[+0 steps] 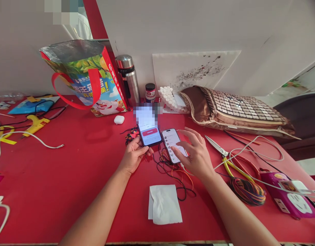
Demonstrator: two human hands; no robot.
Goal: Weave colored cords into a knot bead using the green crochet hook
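Observation:
My left hand (pixel 135 154) is closed around the lower end of a dark phone (pixel 149 134), tilting its lit screen up off the red table (pixel 70 171). A second phone (pixel 172 145) with a white screen lies flat on the table right beside it. My right hand (pixel 195 153) hovers over that second phone with fingers spread, the thumb or a fingertip touching its screen. Thin black and orange cords (pixel 172 171) lie tangled under and below the phones. A folded white tissue (pixel 164 204) rests nearer to me.
A colourful gift bag (pixel 88 78), steel flask (pixel 129 80), small jar (pixel 150 92), white earbud case (pixel 118 119) and beaded cushion (pixel 236 109) line the back. Yellow-handled scissors (pixel 224 153), a cord coil (pixel 246 191) and purple power strip (pixel 290 198) sit right. Yellow glue gun (pixel 36 123) left.

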